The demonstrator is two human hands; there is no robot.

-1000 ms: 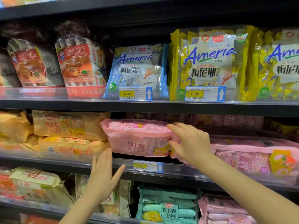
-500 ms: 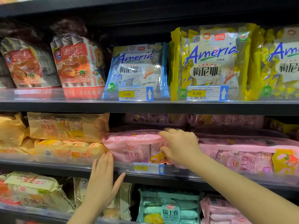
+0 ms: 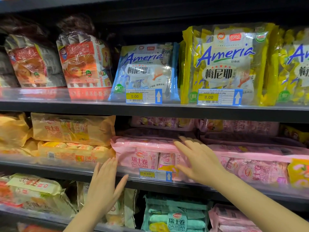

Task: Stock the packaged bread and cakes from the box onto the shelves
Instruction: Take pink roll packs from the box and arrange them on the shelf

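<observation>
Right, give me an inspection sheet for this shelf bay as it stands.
Surface: middle shelf, clear lip along its front edge.
Job's things: pink Swiss roll pack lying flat at the shelf front; more pink packs to its right.
Clutter: orange packs stacked on the left; price tag.
Hands: left hand open, flat by the shelf edge; right hand open, fingers spread over the pink pack.
Cables: nothing seen.
Surroundings: Ameria bags above; green roll packs below.
</observation>
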